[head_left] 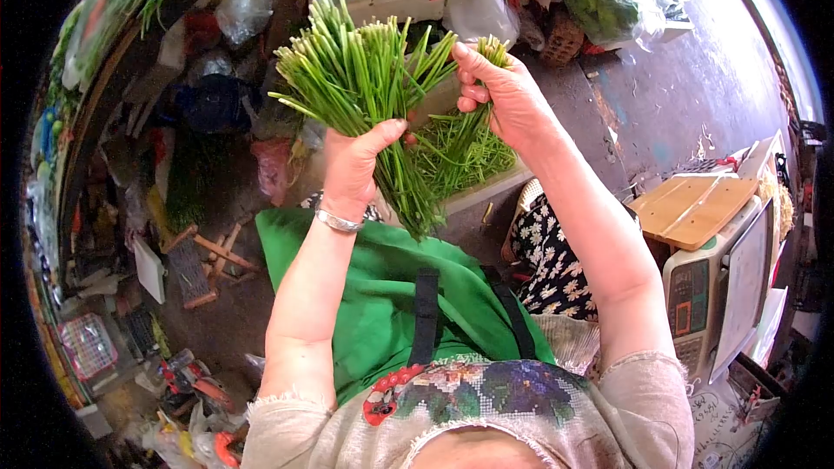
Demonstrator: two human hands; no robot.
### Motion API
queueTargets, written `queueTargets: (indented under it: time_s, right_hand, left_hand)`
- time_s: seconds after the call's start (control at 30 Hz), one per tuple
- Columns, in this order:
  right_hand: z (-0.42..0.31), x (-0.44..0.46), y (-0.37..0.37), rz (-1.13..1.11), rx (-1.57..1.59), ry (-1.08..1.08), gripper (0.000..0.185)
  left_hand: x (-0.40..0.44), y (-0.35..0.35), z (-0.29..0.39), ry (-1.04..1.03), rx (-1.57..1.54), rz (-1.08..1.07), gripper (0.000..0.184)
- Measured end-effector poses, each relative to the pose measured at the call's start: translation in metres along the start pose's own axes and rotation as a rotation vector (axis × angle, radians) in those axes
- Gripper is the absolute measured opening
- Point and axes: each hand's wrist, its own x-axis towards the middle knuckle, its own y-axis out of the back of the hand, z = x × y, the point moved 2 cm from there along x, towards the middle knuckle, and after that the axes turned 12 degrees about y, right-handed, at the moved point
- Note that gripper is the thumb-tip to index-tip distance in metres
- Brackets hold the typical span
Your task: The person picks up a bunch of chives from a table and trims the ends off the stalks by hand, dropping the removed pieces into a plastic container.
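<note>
My left hand [360,161] is closed around a thick bunch of long green vegetable stems [365,61], cut ends fanned upward and finer green tips hanging below the fist. To its right, my right hand [499,91] grips a smaller bunch of the same stems [473,126], thumb and fingers pinched near the cut ends. The two bunches touch or overlap at the upper right of the big one; I cannot tell exactly. Beneath both hands sits a pale box [491,191] holding loose green stems [465,156].
A weighing scale [695,295] with a wooden board [695,208] on it stands at the right. Bagged greens [608,0] lie at the upper right. A small wooden stool [208,265] is on the left floor. A green apron [347,295] covers my lap.
</note>
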Motion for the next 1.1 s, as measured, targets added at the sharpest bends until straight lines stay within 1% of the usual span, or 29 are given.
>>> queueTargets:
  time_s: [0.03,0.13,0.2,0.3,0.47,0.53,0.57,0.6,0.67,0.73,0.87,0.93,1.0,1.03,1.1]
  right_hand:
    - [0.002,0.0,0.001,0.008,0.011,0.002,0.018]
    - [0.006,0.002,0.005,0.054,0.009,0.035,0.017]
    - [0.007,0.002,0.007,0.086,0.002,0.05,0.016]
    - [0.012,0.004,0.009,0.109,-0.008,0.08,0.016]
    - [0.011,0.004,0.011,0.133,-0.034,0.126,0.014]
    - [0.009,0.002,0.01,0.176,-0.017,0.103,0.014]
    - [0.009,0.002,0.01,0.19,-0.016,0.093,0.014]
    - [0.009,0.002,0.01,0.204,-0.016,0.082,0.014]
    - [0.011,0.005,0.013,0.118,-0.104,0.094,0.013]
    - [0.009,0.003,0.009,0.122,-0.167,0.118,0.016]
    - [0.005,0.0,0.006,0.127,-0.183,0.126,0.02]
    - [0.004,0.001,0.006,0.0,-0.203,0.108,0.027]
    - [0.0,-0.001,0.002,-0.02,-0.171,0.106,0.028]
    - [-0.003,-0.002,-0.002,-0.039,-0.138,0.105,0.029]
    - [-0.004,-0.003,-0.006,-0.032,-0.087,0.119,0.03]
  left_hand:
    - [-0.001,0.0,-0.001,0.029,0.041,-0.017,0.041]
    - [-0.002,-0.003,-0.001,0.009,0.076,-0.025,0.042]
    - [0.0,-0.001,-0.001,0.024,0.052,-0.011,0.041]
    - [0.003,0.003,-0.002,-0.02,0.067,0.041,0.041]
    - [0.006,0.006,-0.005,-0.054,0.068,0.054,0.042]
    - [0.006,0.008,-0.004,-0.03,0.109,0.088,0.046]
    - [0.005,0.007,-0.004,-0.04,0.086,0.091,0.038]
    - [0.005,0.006,-0.003,-0.04,0.085,0.091,0.038]
    - [0.004,0.006,-0.002,-0.03,0.083,0.061,0.038]
    - [0.004,0.007,-0.003,-0.041,0.094,0.061,0.039]
    - [0.002,0.003,0.0,-0.025,0.06,0.037,0.04]
    - [0.001,0.003,0.0,-0.012,0.05,0.02,0.041]
    - [0.002,0.005,-0.001,0.009,0.124,0.013,0.051]
    - [0.002,0.004,-0.001,0.01,0.124,0.014,0.051]
    - [0.001,0.002,-0.003,-0.049,0.086,0.038,0.042]
